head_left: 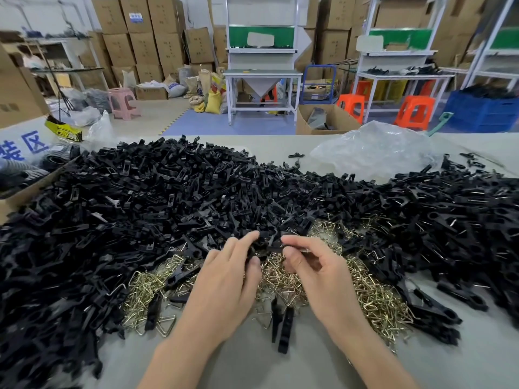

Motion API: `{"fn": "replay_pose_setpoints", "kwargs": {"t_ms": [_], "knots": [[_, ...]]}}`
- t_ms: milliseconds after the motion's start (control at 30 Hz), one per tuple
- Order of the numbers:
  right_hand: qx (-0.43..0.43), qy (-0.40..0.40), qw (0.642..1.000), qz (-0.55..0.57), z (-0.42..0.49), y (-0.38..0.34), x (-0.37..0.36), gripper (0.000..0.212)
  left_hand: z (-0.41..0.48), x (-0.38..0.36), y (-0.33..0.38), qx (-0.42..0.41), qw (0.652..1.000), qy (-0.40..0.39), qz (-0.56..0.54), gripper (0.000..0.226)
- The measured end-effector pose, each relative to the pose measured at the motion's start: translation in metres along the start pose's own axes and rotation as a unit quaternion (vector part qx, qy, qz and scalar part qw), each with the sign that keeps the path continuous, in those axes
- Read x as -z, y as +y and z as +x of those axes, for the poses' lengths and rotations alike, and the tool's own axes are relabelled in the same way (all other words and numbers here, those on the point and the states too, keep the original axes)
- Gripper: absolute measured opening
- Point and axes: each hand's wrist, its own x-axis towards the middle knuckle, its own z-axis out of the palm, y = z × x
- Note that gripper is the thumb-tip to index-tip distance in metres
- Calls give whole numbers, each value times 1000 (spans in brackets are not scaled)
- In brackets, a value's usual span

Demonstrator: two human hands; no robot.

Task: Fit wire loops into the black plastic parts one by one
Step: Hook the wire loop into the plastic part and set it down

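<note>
A huge heap of black plastic parts (174, 197) covers the table from left to right. In front of it lies a pile of brass-coloured wire loops (373, 299). Both hands meet at the centre above the loops. My left hand (227, 279) pinches one black plastic part (265, 244) between thumb and fingers. My right hand (317, 265) grips the same part's other end; a glint of wire shows at its fingertips, though I cannot tell if it holds a loop. Two loose black parts (283, 324) lie on the table between my forearms.
A crumpled clear plastic bag (373, 153) lies at the back right of the grey table (252, 366). A cardboard box (25, 175) with dark parts sits at the left edge. Beyond are workbenches, stacked cartons, orange stools and a blue crate.
</note>
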Motion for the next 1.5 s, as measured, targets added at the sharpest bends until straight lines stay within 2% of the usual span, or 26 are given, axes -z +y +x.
{"fn": "replay_pose_setpoints", "kwargs": {"t_ms": [200, 300, 400, 500, 567, 700, 867, 933, 1100, 1233, 1433, 1500], "knots": [[-64, 21, 995, 70, 6, 1, 6, 23, 4, 1, -8, 83, 992, 88, -23, 49], [-79, 34, 990, 113, 7, 1, 8, 20, 5, 2, -11, 85, 987, 133, -5, 41], [-81, 38, 988, 128, 8, 0, 11, 27, 5, 5, -11, 66, 984, 163, -15, 38], [-77, 20, 989, 127, 8, -2, 12, 35, 4, 6, -6, 51, 988, 138, -50, 38], [-71, 3, 991, 117, 7, -3, 12, 38, 3, 3, -1, 54, 986, 104, -116, 43], [-57, -38, 994, 84, 6, -3, 9, 42, -3, -9, 9, 107, 956, 14, -272, 50], [-68, -36, 988, 131, 6, 2, 8, 51, 0, -12, 13, 72, 961, 11, -268, 38], [-59, -35, 991, 115, 6, 2, 8, 53, 0, -11, 13, 81, 956, 37, -279, 22], [-29, -33, 998, 44, 5, 1, 9, 59, 1, -8, 16, 100, 949, 35, -297, 12], [-31, -55, 998, 18, 4, 1, 7, 59, 1, -5, 21, 68, 951, -11, -302, 27], [-30, -62, 997, 34, 2, 1, 3, 55, 2, -3, 20, 90, 950, 22, -298, 26], [-30, -47, 997, 46, 3, 0, 4, 51, 2, -4, 18, 109, 951, 28, -288, 35]]}}
